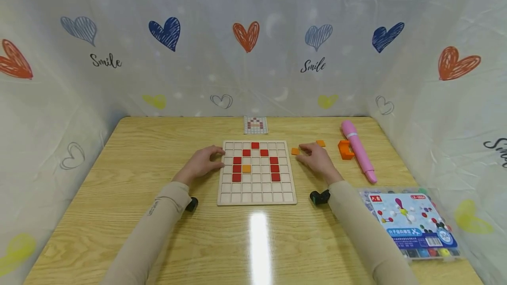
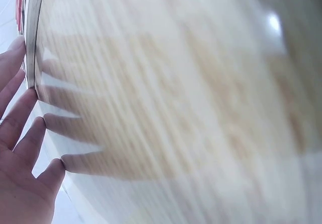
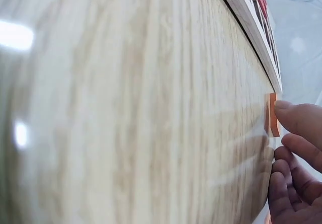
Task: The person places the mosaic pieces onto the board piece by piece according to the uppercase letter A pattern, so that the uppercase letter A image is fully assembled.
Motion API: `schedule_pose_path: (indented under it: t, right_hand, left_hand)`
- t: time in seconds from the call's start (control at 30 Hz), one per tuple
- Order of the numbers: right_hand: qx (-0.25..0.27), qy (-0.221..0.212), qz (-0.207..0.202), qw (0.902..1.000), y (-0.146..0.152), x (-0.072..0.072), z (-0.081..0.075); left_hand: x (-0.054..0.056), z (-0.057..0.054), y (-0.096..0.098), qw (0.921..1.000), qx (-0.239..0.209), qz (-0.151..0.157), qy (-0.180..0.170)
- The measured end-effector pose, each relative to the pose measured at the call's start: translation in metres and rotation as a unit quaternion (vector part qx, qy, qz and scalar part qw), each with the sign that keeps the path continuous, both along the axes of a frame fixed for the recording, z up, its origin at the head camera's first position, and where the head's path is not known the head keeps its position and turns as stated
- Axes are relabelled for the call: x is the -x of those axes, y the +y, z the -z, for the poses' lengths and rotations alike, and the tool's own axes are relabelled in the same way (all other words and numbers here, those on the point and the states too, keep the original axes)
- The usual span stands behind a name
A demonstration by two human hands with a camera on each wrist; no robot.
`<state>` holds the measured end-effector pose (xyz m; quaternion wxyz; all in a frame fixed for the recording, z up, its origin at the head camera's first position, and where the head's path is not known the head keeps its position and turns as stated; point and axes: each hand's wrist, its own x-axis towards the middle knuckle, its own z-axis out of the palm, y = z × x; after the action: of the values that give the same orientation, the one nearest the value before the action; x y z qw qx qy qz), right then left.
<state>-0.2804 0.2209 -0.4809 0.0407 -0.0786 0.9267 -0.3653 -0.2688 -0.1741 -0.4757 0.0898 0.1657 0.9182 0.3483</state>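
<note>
A square wooden grid board (image 1: 257,198) lies on the table with red tiles (image 1: 275,168) in an arch of squares and one orange tile (image 1: 246,169) inside its left side. At the board's left edge rests my left hand (image 1: 203,162), thumb and fingers apart and holding nothing; the left wrist view shows the fingertips against that edge. Just right of the board, the thumb and a finger of my right hand (image 1: 315,159) pinch a loose orange tile (image 1: 295,151) close to the tabletop. Another orange tile (image 1: 321,143) lies behind that hand.
A small pattern card (image 1: 255,125) stands behind the board, showing an A. On the right lie an orange plastic piece (image 1: 346,150), a pink pen-like stick (image 1: 359,153) and a clear box (image 1: 412,223) of molecular model parts. A patterned curtain (image 1: 277,8) surrounds the table.
</note>
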Motion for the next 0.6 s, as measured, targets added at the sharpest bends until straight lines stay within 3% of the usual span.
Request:
schedule_pose_path:
  t: [0.6]
  right_hand:
    - [0.010, 0.028, -0.032, 0.9991, -0.0021, 0.0099, 0.0083]
  left_hand:
    - [0.0021, 0.0035, -0.0018, 1.0000, -0.002, -0.001, -0.002]
